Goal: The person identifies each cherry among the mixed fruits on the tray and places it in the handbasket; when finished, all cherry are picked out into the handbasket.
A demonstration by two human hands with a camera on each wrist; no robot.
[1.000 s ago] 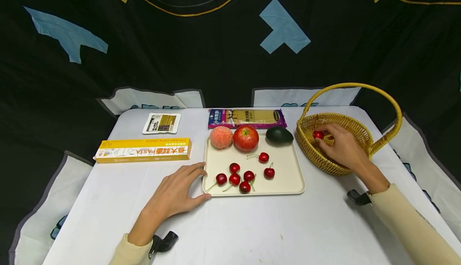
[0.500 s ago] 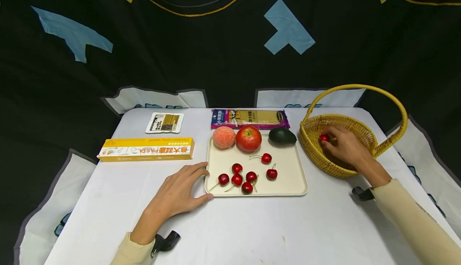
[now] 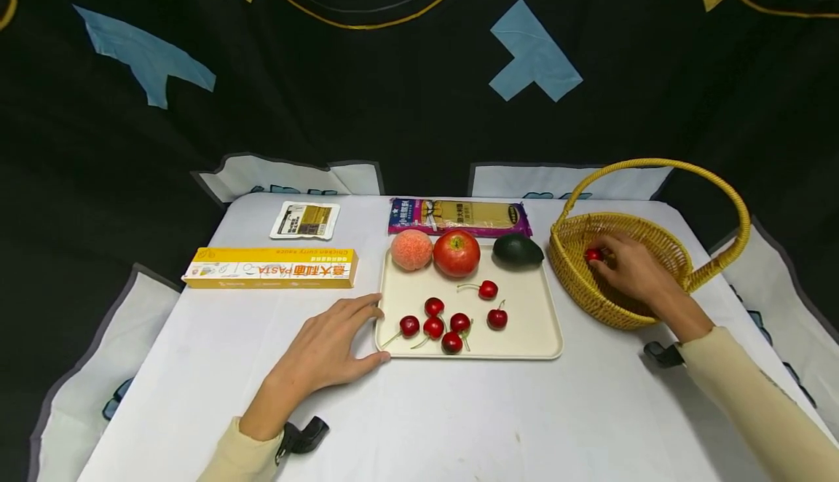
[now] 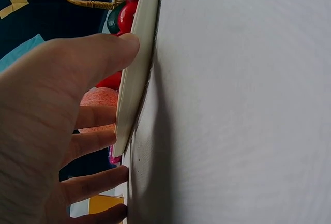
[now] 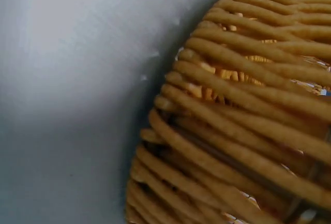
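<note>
- Head view: a white-covered table [image 3: 446, 424] fills the lower half.
- Wicker basket [image 3: 578, 289] with an arched handle, on the table's right. The right wrist view gives only its outer weave, close up, against the cloth; the hand cannot be seen there.
- Cream tray [image 3: 524, 340], flat at the centre, beside the basket but apart from it.
- Left hand [image 3: 324, 344], at the tray's left side, fingers spread apart. The left wrist view adds detail: the thumb lies against the tray's outer edge, and two fingers touch its side.
- Right hand [image 3: 629, 271], inside the basket, thumb and forefinger pinched together.
- Apple [image 3: 457, 253], between a pink peach [image 3: 411, 250] and a dark green avocado [image 3: 518, 250], along the tray's far edge.
- Seven cherries [image 3: 433, 328] on the tray, in the same places as a second ago.
- Held cherry [image 3: 593, 255], clamped in the right fingertips, slightly farther into the basket than a second ago.
</note>
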